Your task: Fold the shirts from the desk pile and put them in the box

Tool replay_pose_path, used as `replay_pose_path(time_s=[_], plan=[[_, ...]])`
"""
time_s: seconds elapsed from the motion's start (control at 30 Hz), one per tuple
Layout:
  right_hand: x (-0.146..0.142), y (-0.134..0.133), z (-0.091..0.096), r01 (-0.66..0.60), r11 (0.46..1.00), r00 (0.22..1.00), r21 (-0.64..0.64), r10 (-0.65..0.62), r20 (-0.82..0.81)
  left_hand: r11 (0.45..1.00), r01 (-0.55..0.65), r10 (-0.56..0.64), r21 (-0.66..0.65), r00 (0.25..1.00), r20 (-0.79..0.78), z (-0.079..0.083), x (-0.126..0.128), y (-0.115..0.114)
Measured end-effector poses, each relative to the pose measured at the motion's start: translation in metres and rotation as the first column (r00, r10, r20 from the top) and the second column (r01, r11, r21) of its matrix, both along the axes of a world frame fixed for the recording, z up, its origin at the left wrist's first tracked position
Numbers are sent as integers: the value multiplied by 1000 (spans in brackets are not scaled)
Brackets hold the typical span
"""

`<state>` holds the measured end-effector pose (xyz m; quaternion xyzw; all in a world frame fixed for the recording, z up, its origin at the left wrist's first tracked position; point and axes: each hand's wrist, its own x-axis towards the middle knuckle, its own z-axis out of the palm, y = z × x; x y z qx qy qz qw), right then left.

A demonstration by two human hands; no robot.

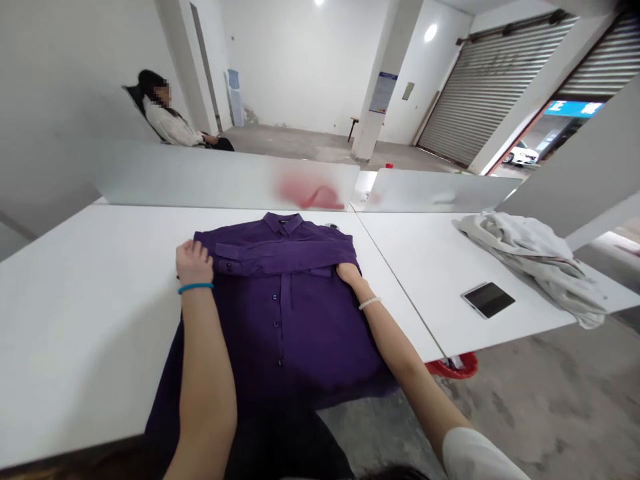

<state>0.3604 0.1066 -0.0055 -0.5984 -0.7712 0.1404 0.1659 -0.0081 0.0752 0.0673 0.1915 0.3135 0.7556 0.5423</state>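
Observation:
A purple button-up shirt (pixel 280 307) lies front up on the white table (pixel 75 300), collar away from me, its hem hanging over the near edge. Both sleeves are folded across the chest. My left hand (pixel 194 263), with a blue band at the wrist, is closed on the shirt's left edge by the folded sleeve cuff. My right hand (pixel 347 272), with a white bead bracelet at the wrist, has its fingers tucked under the folded sleeve at the shirt's right side.
A second white table (pixel 430 267) adjoins on the right, holding a dark phone (pixel 488 299) and a crumpled light grey garment (pixel 535 257). Frosted partitions (pixel 225 179) run along the back. A person sits far left by the wall. A red basket (pixel 453 365) sits below the table.

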Motion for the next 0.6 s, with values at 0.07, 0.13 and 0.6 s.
replay_pose_path(time_s=[0.07,0.13,0.6], plan=[[3,-9,9,-46,997,999,-54,47,6,985,-164,163,-47,986,-28,23,-11,-26],[11,-26,21,-113,987,994,-114,113,1,968,-249,245,-14,961,-130,40,-20,-68],[137,-316,-14,26,871,745,-490,-344,-571,778,-167,-62,-606,939,-338,-161,-22,-365]])
